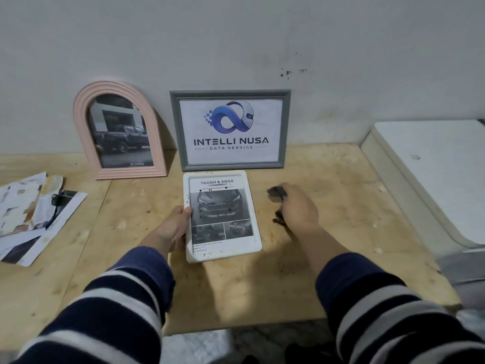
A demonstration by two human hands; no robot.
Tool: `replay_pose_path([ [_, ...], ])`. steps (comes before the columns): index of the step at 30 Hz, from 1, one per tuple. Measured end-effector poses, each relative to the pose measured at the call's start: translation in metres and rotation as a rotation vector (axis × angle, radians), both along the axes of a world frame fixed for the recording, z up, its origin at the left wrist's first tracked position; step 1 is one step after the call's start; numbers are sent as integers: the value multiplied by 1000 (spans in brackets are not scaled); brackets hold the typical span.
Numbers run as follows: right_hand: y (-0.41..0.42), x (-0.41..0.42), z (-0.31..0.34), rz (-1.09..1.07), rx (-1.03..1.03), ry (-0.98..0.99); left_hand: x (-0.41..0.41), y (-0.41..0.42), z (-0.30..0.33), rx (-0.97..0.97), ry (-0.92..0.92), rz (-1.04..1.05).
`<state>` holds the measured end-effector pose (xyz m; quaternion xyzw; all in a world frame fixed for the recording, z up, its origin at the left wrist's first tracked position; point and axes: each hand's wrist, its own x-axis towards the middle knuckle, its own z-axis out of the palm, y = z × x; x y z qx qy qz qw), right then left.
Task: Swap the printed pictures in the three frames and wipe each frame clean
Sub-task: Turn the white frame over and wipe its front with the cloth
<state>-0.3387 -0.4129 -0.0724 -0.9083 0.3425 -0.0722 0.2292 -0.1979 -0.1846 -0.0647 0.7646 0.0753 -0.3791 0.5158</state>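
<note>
wall [341,35]: pale grey plaster, running behind the table; dark specks [288,72] showing right of centre
table [328,179]: bare plywood top, scuffed and stained, butting against the wall
slab [433,166]: white, rounded edge, lying off the table's right side
floor [199,345]: pale patch showing below the table's front edge, blurred
light: dim, even, throwing soft shadows
</note>
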Motion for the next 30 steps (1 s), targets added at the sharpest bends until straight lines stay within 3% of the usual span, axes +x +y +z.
replay_pose_path([
  [2,5,27,10,75,29,-68,1,0,-6,-3,-15,-7],
  [6,7,79,14,152,-1,-23,1,-3,-15,-2,-49,0],
  [10,4,102,-6,153,133,-72,1,-5,-30,32,-97,13],
  [24,26,34,-36,308,-64,75,6,-10,-35,76,-31,18],
  [30,40,-2,-36,259,-32,-46,10,-10,-35,50,-65,-37],
])
